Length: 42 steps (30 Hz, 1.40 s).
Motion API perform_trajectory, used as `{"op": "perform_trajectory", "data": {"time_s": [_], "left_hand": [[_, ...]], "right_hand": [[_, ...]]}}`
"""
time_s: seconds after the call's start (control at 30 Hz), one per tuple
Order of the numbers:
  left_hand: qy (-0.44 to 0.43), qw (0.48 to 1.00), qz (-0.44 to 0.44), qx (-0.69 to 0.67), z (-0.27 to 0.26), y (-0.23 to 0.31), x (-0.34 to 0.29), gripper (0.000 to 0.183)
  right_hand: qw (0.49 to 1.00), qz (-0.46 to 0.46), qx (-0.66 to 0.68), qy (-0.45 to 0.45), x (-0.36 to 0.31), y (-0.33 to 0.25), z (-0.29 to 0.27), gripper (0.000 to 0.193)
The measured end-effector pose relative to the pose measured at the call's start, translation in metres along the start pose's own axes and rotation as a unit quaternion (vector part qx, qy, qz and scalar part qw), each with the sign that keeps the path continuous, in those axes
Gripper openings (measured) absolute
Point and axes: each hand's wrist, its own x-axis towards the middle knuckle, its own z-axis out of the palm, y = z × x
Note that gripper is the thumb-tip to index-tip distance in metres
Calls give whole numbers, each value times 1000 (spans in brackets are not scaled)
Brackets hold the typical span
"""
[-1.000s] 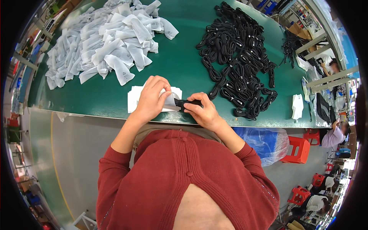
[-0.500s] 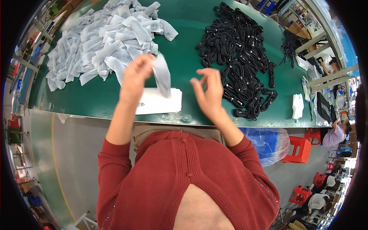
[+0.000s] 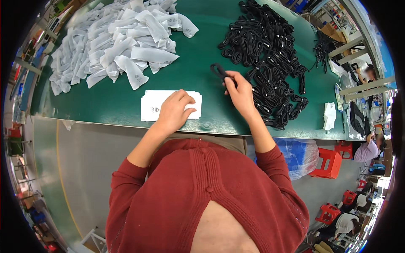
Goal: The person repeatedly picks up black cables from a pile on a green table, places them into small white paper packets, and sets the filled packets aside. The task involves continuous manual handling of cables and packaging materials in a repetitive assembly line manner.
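Note:
My right hand (image 3: 240, 93) pinches a coiled black cable (image 3: 218, 71) above the table, its loop pointing away to the upper left. My left hand (image 3: 175, 110) lies on a stack of flat white bags (image 3: 148, 106), its fingers bent over the top one and the thumb held apart from them. Far left is a big heap of filled, whitish translucent bags (image 3: 114, 46). Right of my right hand spreads a long pile of coiled black cables (image 3: 274, 63).
The green table (image 3: 194, 63) carries all this, its near edge close to my body. At its right end lie a white packet (image 3: 329, 116) and loose black cables (image 3: 322, 48). A red stool (image 3: 327, 163) and a blue plastic-wrapped bundle (image 3: 291, 154) stand below. Other people sit far right.
The filled bag that my left hand held is now on the heap, and that hand has come down onto the stack. My right hand, empty before, has picked up a coiled cable.

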Motion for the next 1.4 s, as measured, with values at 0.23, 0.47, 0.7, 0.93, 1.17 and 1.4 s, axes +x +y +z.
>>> {"op": "perform_trajectory", "data": {"time_s": [0.23,0.47,0.7,0.93,1.17,1.4], "left_hand": [[35,987,-125,-92,4,6,-2,8],[59,968,-169,-174,4,3,-4,7],[27,985,-56,-164,-8,13,-1,9],[4,994,49,-96,-14,21,7,13],[-2,993,46,-108,-17,17,9,14],[-3,993,57,-107,-14,23,11,13]], "right_hand": [[968,-231,-98,17,-48,-9,5,27],[938,-288,-178,-71,-62,-9,-2,33],[962,-216,-56,-155,-53,-1,4,24],[942,136,232,-201,-55,-9,18,34],[963,104,202,-142,-58,-4,23,23],[992,-124,-25,-31,-66,-9,35,11]]}}
